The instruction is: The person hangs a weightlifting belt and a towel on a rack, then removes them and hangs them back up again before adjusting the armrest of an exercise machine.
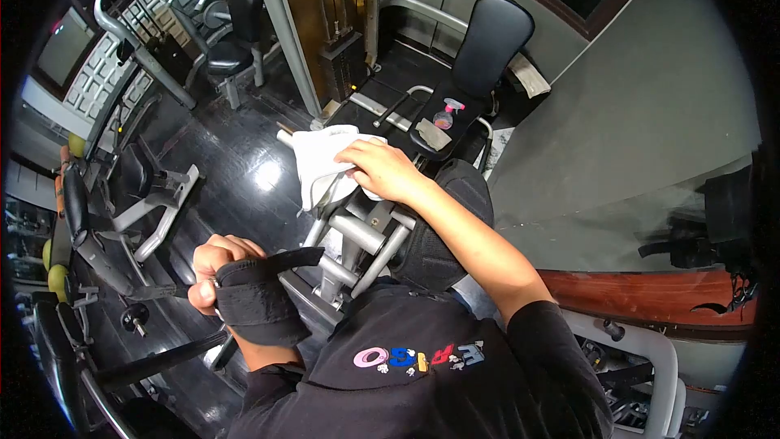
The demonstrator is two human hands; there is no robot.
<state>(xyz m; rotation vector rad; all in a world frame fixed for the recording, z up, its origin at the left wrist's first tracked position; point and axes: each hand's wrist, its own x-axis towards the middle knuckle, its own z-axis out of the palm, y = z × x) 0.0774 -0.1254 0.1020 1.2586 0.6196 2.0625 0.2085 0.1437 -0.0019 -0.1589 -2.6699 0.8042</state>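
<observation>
My right hand (382,167) is closed on a white cloth (321,162), which lies bunched over a part of the machine frame (357,232). Lower on the left, the fingers of my left hand (218,264) are curled around a black strap (179,291) that runs off to the left. A wide black wrap (260,305) covers that wrist, and its loose end sticks out to the right.
A black padded seat with an upright backrest (491,45) stands ahead, holding a spray bottle (444,117) and a folded grey cloth (433,135). A weight stack (344,65) is behind. Other gym machines (154,195) stand at the left.
</observation>
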